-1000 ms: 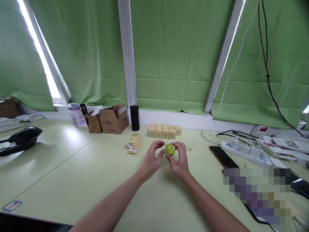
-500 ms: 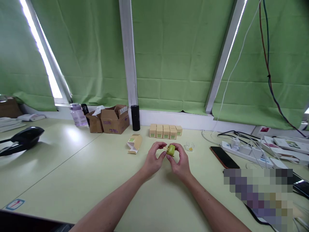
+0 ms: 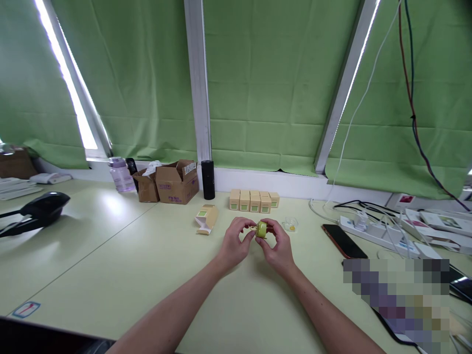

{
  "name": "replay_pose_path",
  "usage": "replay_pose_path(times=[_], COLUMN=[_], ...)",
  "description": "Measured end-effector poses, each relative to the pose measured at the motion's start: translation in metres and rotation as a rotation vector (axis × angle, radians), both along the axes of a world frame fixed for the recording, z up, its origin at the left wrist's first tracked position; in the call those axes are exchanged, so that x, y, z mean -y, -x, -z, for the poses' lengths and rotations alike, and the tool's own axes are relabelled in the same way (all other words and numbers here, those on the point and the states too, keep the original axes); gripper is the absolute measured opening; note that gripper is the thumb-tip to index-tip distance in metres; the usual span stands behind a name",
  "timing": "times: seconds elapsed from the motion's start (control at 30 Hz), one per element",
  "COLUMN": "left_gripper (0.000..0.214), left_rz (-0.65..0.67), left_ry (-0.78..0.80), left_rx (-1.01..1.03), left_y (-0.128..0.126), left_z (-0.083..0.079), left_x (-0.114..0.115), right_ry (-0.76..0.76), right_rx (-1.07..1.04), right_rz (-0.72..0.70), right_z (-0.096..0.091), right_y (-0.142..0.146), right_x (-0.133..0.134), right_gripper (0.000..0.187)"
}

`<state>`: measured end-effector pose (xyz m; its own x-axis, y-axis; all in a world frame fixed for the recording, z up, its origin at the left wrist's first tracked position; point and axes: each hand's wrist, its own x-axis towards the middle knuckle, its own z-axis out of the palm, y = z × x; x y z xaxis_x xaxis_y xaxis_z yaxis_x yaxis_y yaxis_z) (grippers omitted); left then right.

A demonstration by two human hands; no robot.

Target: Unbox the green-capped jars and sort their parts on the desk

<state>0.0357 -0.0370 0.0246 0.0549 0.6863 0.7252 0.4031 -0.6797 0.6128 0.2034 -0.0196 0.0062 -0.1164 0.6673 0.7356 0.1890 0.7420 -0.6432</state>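
Over the table in front of me, both hands hold a small olive-green rounded object (image 3: 261,229) with a pale loop on its left side. My left hand (image 3: 236,243) is closed, thumb and fingertips pinching at the loop. My right hand (image 3: 277,248) has its thumb under the green body and its fingers curled round the right end, partly hiding it. I cannot tell exactly what the object is. Just right of my right hand lies a small clear plastic piece (image 3: 291,224) with a yellow spot. An opened small cardboard box (image 3: 207,219) lies on its side to the left.
Several small tan boxes (image 3: 245,201) stand in a group behind my hands. Farther left are brown cartons (image 3: 176,186), a black cylinder (image 3: 208,180) and a purple bottle (image 3: 121,176). On the right lie a phone (image 3: 344,241), a power strip (image 3: 378,235) and tangled cables.
The green object has turned slightly in my hands, and less of its body shows. My right fingers have shifted a little to the right. The view has moved slightly.
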Motion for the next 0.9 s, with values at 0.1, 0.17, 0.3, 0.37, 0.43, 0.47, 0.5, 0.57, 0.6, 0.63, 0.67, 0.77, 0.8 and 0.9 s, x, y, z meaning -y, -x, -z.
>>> replay_pose_path(times=[0.1,0.17,0.3,0.37,0.43,0.47,0.5,0.57,0.6,0.63,0.67,0.77,0.8,0.9], left_gripper=[0.012,0.012,0.01,0.009,0.009,0.009,0.009,0.008,0.008,0.008,0.009,0.009,0.009,0.008], left_rz=[-0.012,-0.017,-0.018,-0.027,-0.035,-0.034,-0.03,-0.016,-0.011,-0.007,-0.005,-0.014,-0.017,-0.012], left_ry=[-0.001,0.017,0.088,0.108,0.123,0.135,0.151,0.186,0.202,0.216,0.229,0.262,0.272,0.296], left_rx=[-0.009,0.0,0.017,0.028,0.048,0.062,0.078,0.111,0.126,0.14,0.153,0.179,0.185,0.199], left_y=[0.0007,0.001,0.0013,0.0014,0.0014,0.0013,0.0011,0.0006,0.0002,-0.0003,-0.0007,-0.0017,-0.0018,-0.0017], left_z=[0.001,0.0016,0.0025,0.003,0.0035,0.0038,0.004,0.0044,0.0044,0.0044,0.0042,0.0037,0.0036,0.0039], left_x=[-0.0007,-0.0009,-0.0011,-0.0016,-0.0023,-0.0027,-0.003,-0.0032,-0.0031,-0.0029,-0.0027,-0.0024,-0.0025,-0.0034], right_ry=[-0.007,-0.016,-0.032,-0.044,-0.051,-0.052,-0.051,-0.047,-0.045,-0.042,-0.038,-0.025,-0.021,-0.008], right_rx=[0.011,0.02,0.043,0.052,0.059,0.061,0.063,0.065,0.065,0.064,0.063,0.059,0.059,0.055], right_rz=[-0.004,-0.002,0.0,-0.001,0.001,0.002,0.002,0.004,0.004,0.004,0.004,-0.002,-0.005,-0.015], right_z=[-0.0023,-0.0037,-0.0039,-0.0028,-0.0014,-0.0007,-0.0001,0.0011,0.0016,0.0021,0.0026,0.0033,0.0033,0.0029], right_y=[-0.0007,-0.0011,-0.0017,-0.0018,-0.0017,-0.0016,-0.0016,-0.0014,-0.0014,-0.0013,-0.0013,-0.0013,-0.0013,-0.0016], right_x=[0.0007,0.0013,0.0019,0.0015,0.0008,0.0005,0.0001,-0.0004,-0.0005,-0.0006,-0.0007,-0.0009,-0.001,-0.0012], right_gripper=[0.039,0.038,0.038,0.039,0.04,0.039,0.039,0.038,0.038,0.039,0.039,0.039,0.039,0.037])
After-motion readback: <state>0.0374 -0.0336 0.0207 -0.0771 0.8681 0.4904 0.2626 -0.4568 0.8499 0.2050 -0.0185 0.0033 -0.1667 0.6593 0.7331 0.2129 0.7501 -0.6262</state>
